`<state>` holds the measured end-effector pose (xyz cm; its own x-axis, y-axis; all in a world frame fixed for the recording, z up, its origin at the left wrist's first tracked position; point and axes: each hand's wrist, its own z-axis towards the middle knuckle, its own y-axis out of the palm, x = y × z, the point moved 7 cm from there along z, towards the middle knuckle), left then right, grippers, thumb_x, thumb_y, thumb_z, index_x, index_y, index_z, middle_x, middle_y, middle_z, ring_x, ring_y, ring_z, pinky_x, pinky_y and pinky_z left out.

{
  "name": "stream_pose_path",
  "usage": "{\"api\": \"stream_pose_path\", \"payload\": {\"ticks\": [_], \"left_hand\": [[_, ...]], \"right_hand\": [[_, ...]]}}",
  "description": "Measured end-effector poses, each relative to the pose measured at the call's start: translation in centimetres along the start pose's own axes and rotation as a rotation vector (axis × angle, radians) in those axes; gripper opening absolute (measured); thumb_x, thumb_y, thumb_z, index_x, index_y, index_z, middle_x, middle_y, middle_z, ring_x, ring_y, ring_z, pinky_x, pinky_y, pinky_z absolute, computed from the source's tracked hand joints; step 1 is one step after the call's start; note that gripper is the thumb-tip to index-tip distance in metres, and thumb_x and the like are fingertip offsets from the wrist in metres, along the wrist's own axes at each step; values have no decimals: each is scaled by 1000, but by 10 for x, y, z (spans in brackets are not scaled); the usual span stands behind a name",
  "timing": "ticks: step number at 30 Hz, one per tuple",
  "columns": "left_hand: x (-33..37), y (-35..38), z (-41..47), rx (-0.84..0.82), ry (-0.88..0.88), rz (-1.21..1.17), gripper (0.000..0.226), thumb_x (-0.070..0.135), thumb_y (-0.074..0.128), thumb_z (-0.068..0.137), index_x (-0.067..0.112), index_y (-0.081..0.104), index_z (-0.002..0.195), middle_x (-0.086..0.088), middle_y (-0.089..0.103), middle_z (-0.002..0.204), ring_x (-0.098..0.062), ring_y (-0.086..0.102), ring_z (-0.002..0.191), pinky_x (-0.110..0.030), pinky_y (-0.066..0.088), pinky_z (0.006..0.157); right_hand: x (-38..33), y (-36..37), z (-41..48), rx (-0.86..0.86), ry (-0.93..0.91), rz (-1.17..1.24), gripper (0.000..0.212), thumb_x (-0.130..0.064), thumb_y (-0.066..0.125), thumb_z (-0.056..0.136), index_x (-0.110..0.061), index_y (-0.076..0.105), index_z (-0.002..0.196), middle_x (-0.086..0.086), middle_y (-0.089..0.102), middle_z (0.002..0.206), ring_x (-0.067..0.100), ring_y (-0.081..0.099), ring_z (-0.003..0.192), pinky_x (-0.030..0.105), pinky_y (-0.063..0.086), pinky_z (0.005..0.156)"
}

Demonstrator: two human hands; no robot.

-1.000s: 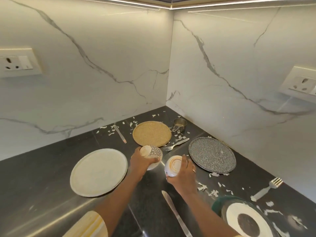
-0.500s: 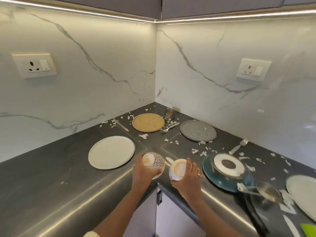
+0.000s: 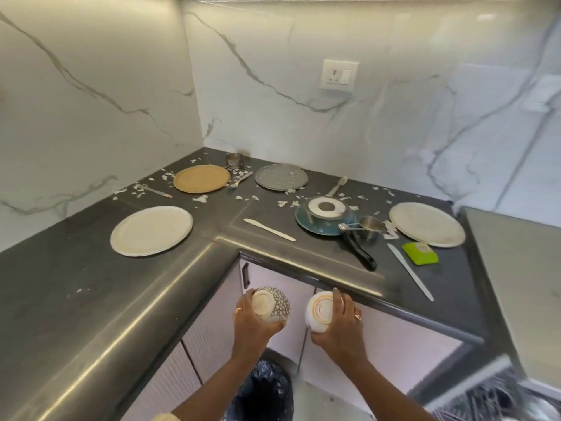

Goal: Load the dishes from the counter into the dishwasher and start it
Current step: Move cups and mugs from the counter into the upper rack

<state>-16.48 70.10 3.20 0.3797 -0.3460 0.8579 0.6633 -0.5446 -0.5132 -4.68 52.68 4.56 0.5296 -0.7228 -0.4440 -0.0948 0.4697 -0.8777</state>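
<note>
Two bowls off the counter, one per hand, both held bottom-up in front of the cabinet doors below the counter edge [image 3: 303, 268]. Left hand [image 3: 253, 325] wraps the patterned bowl [image 3: 271, 303], fingers curled tight around it. Right hand [image 3: 338, 325] clamps the white bowl with orange rings [image 3: 321, 311], index finger over the rim. On the dark counter: cream plate [image 3: 151, 230], tan plate [image 3: 201, 178], grey speckled plate [image 3: 281, 177], teal plate [image 3: 324, 221] with an upturned bowl on it, another cream plate [image 3: 426, 223], white knife [image 3: 268, 229]. Dishwasher rack [image 3: 491, 399] bottom right, blurred.
</note>
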Motion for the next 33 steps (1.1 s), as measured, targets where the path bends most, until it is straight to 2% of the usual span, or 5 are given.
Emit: {"api": "stream_pose_path", "payload": {"ticks": [3,10,19,25,33], "left_hand": [[11,21,-17,-56,47,20,98,32,88,56,12,34,135,-8,45,124,-25,45,115,-42,49,94],[17,75,-53,-195,87,39,97,33,87,57,10,36,135,-9,48,128,-26,46,116,-44,44,99],[46,157,-112,-342,135,-3,96,30,89,53,11,39,133,-7,49,126,-24,46,113,-36,41,97],[74,218,-160,-414,142,-30,94,24,89,53,11,40,132,-4,48,124,-23,46,114,-26,38,90],[108,323,-251,-585,182,-31,91,27,91,46,13,46,125,0,53,115,-14,50,102,-29,47,87]], "right_hand": [[24,-7,-24,28,55,-19,111,-42,87,38,-12,33,130,18,55,116,38,57,101,42,53,76],[79,-19,-83,-2,220,-62,103,-43,87,45,-7,44,133,16,52,124,36,53,110,41,50,83],[155,-58,-132,9,383,-51,106,-38,81,56,-10,27,144,12,37,138,33,36,126,44,40,99],[220,-84,-168,51,481,-59,111,-40,86,37,-7,39,132,18,53,120,38,55,105,46,50,82],[345,-137,-242,109,715,4,111,-37,82,54,-6,25,144,17,40,132,37,42,120,48,40,97]]}}
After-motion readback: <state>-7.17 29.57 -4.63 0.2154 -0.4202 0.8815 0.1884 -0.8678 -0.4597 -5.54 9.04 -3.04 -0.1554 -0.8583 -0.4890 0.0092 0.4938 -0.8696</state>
